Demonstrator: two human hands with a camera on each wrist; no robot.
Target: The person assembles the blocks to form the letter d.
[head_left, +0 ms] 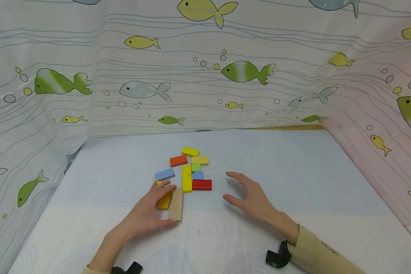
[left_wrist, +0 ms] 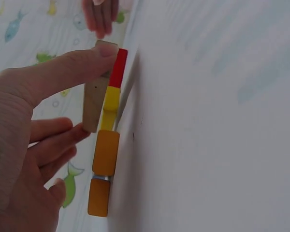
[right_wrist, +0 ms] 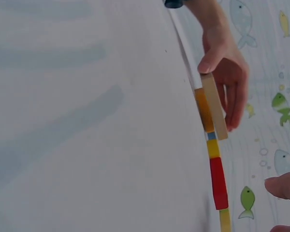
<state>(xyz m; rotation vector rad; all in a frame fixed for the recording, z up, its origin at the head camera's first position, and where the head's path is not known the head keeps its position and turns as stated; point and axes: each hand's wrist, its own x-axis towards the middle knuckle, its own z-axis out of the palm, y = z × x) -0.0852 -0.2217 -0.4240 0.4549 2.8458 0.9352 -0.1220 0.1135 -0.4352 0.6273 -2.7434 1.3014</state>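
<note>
A plain wooden block (head_left: pixel 176 204) is pinched lengthwise between the thumb and fingers of my left hand (head_left: pixel 146 210). Both wrist views show this block (left_wrist: pixel 94 99) held above the tabletop, beside the orange blocks (right_wrist: pixel 204 110). Part of the orange pair (head_left: pixel 164 201) is hidden under the left hand in the head view. To the right of the blocks, my right hand (head_left: pixel 255 198) hovers with fingers spread and nothing in it. A red block (head_left: pixel 202 185) and a long yellow block (head_left: pixel 187 179) lie between the hands.
Farther back lie a small blue block (head_left: pixel 198 175), a green block (head_left: pixel 196 167), a pale yellow block (head_left: pixel 200 161), a yellow block (head_left: pixel 190 151), an orange-red block (head_left: pixel 179 161) and a longer blue block (head_left: pixel 164 174). A fish-print curtain (head_left: pixel 191 76) surrounds the white table (head_left: pixel 277 160).
</note>
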